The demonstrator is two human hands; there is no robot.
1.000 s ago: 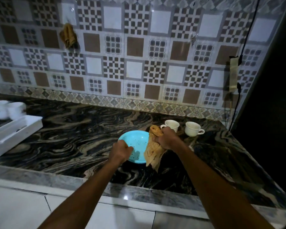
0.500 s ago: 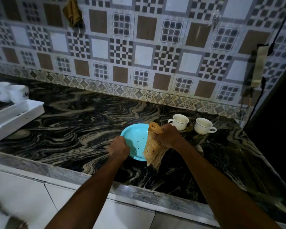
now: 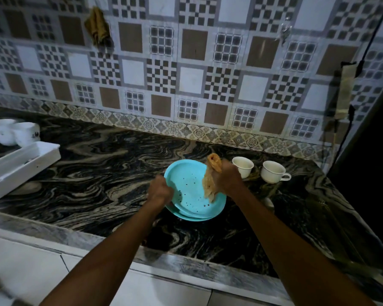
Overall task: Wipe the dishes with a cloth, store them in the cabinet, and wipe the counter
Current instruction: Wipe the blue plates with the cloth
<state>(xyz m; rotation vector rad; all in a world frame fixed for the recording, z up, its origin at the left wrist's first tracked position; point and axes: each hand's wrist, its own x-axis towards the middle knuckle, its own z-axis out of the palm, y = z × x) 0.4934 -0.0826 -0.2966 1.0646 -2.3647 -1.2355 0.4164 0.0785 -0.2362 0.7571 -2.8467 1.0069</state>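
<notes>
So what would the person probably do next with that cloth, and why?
Probably rub the cloth across the blue plate. The right hand grips the cloth against it, while the left hand holds its tilted near rim.

one head view looks down, close, over the counter (image 3: 97, 173).

Cups (image 3: 243, 166) crowd plate (image 3: 186, 180) right; left counter (image 3: 102, 173) open.
</notes>
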